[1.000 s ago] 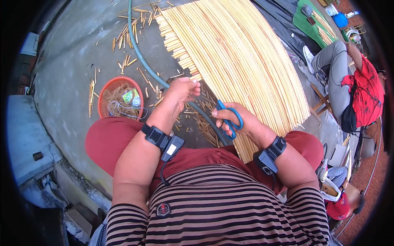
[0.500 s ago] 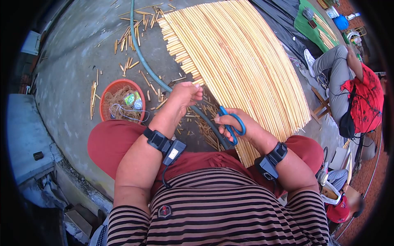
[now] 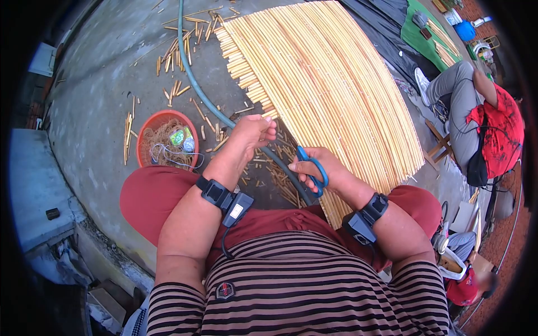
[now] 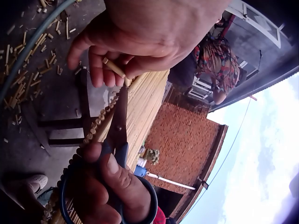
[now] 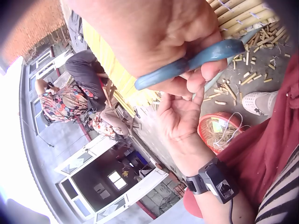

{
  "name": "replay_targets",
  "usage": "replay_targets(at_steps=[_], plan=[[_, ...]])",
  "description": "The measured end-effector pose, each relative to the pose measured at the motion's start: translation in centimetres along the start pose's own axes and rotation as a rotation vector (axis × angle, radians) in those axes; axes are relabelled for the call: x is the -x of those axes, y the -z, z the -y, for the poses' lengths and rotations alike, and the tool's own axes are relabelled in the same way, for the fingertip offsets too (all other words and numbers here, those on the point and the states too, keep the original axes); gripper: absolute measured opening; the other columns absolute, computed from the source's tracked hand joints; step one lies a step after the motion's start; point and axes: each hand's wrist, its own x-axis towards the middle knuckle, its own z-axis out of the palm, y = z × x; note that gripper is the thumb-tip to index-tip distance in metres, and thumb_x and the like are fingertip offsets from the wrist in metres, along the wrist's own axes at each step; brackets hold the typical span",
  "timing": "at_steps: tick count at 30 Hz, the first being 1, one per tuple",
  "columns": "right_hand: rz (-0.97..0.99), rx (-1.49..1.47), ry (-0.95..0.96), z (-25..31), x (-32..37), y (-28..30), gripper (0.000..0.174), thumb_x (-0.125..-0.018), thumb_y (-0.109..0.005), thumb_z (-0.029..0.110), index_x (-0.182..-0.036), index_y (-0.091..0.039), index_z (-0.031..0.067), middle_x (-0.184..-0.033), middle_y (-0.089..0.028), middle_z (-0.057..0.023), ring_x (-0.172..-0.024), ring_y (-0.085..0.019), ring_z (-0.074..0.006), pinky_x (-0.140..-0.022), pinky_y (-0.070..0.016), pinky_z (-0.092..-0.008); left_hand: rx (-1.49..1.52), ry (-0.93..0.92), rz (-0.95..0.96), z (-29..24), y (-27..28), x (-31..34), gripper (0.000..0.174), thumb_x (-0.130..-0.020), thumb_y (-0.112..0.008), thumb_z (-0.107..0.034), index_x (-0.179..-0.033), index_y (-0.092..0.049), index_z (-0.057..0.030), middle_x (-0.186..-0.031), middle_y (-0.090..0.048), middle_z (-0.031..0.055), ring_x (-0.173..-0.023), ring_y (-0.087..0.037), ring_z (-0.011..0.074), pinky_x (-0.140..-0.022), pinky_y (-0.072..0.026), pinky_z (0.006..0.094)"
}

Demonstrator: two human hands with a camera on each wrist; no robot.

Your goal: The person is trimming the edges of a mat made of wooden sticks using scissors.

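Observation:
A mat of pale rods (image 3: 330, 84) lies across the frame, its left edge uneven. At that edge my left hand (image 3: 252, 132) pinches a short rod end (image 4: 113, 68), plainest in the left wrist view. My right hand (image 3: 324, 168) holds blue-handled scissors (image 3: 303, 153), with fingers through the loops. The scissor blades (image 4: 119, 116) point at the rod ends just beside my left fingertips and look nearly closed. In the right wrist view the blue handles (image 5: 187, 66) cross my right hand, and the blades are hidden.
An orange basket (image 3: 142, 147) with fibres and packets stands at the left. A hose (image 3: 196, 84) runs over the concrete among cut rod pieces (image 3: 129, 134). A person in red (image 3: 501, 131) sits at the right, near a wooden stand (image 3: 439, 140).
The scissor handles have come closer together in my right hand. My left hand stays at the mat's edge, while the view has shifted slightly.

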Motion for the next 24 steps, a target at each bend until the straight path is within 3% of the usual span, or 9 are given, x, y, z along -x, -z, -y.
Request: replay_targets(at_steps=[12, 24], plan=[[0.062, 0.021, -0.058, 0.4, 0.9, 0.3, 0.028, -0.087, -0.062, 0.029, -0.09, -0.055, 0.0013, -0.064, -0.057, -0.0053, -0.046, -0.055, -0.0115, -0.04, -0.0448, -0.023, -0.022, -0.038, -0.011, 0.2, -0.1, 0.1, 0.018, -0.091, -0.054, -0.023, -0.082, -0.06, -0.0085, -0.075, -0.059, 0.001, -0.07, -0.056, 0.0142, -0.069, -0.042, 0.0328], [0.066, 0.031, -0.027, 1.1, 0.7, 0.4, 0.028, -0.087, -0.063, 0.028, -0.089, -0.054, 0.0017, -0.064, -0.059, -0.0064, -0.045, -0.055, -0.0109, -0.038, -0.0441, -0.0212, -0.048, -0.018, 0.025, 0.2, 0.3, 0.0, 0.017, -0.091, -0.056, -0.022, -0.084, -0.061, -0.0081, -0.071, -0.059, -0.0002, -0.068, -0.058, 0.0129, -0.071, -0.0476, 0.033]])
